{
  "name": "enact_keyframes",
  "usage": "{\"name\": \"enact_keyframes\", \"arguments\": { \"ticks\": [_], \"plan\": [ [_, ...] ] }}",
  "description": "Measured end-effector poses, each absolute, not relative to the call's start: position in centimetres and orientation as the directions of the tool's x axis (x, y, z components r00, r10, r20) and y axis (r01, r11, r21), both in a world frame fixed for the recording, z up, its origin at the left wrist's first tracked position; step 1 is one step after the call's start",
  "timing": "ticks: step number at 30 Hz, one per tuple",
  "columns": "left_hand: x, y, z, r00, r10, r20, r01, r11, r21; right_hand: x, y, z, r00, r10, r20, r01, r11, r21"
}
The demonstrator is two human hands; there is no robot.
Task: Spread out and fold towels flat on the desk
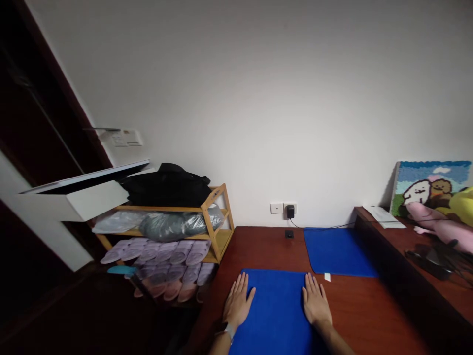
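Observation:
A blue cloth [275, 310] lies flat on the reddish-brown wooden table [369, 315]. My left hand [238, 303] rests flat on its left edge, fingers pointing away from me and the thumb apart. On the opposite edge lies my right hand [316, 301], palm down, with its fingers stretched forward. Neither hand holds anything. Farther back to the right is a second blue cloth [340, 251], with a small white tag [327, 277] at its near edge.
A wooden rack [218, 231] with slippers [177, 251] and a black bag [170, 185] stands left of the table. Behind, a black plug [290, 211] sits in the wall socket. On a raised ledge to the right are a pink plush toy [439, 224] and a picture [432, 185].

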State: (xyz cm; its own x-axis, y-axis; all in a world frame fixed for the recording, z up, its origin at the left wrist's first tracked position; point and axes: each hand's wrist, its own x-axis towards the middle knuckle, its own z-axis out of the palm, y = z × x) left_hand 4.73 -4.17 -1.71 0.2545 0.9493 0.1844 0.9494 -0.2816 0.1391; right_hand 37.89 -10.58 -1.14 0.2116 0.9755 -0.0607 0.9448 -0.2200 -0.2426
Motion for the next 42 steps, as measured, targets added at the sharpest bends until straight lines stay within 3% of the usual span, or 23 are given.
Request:
{"name": "enact_keyframes", "arguments": {
  "ticks": [10, 20, 29, 34, 39, 42],
  "plan": [
    [5.7, -4.5, -0.8, 0.249, 0.949, 0.194, 0.944, -0.283, 0.171, 37.9, -10.6, 1.0, 0.205, 0.968, -0.145, 0.942, -0.235, -0.24],
    [5.7, -4.3, -0.5, 0.251, 0.952, 0.177, 0.945, -0.281, 0.168, 36.1, -15.4, 0.1, 0.214, 0.974, -0.076, 0.925, -0.227, -0.306],
    [5.7, -4.1, -0.1, 0.26, 0.939, 0.225, 0.955, -0.285, 0.085, 36.0, -15.6, 0.9, 0.228, 0.971, -0.067, 0.917, -0.237, -0.321],
    [8.5, -6.0, 2.7, 0.412, 0.873, 0.262, 0.896, -0.441, 0.059, 35.9, -15.8, 1.2, 0.229, 0.971, -0.066, 0.913, -0.238, -0.33],
    [17.6, -10.9, 2.2, 0.634, 0.735, 0.241, 0.722, -0.674, 0.157, 36.0, -15.8, 0.7, 0.213, 0.975, -0.068, 0.929, -0.224, -0.295],
    [22.1, -13.4, 0.6, 0.646, 0.741, 0.182, 0.705, -0.671, 0.232, 36.2, -15.9, 0.1, 0.168, 0.984, -0.067, 0.947, -0.18, -0.267]
  ]
}}
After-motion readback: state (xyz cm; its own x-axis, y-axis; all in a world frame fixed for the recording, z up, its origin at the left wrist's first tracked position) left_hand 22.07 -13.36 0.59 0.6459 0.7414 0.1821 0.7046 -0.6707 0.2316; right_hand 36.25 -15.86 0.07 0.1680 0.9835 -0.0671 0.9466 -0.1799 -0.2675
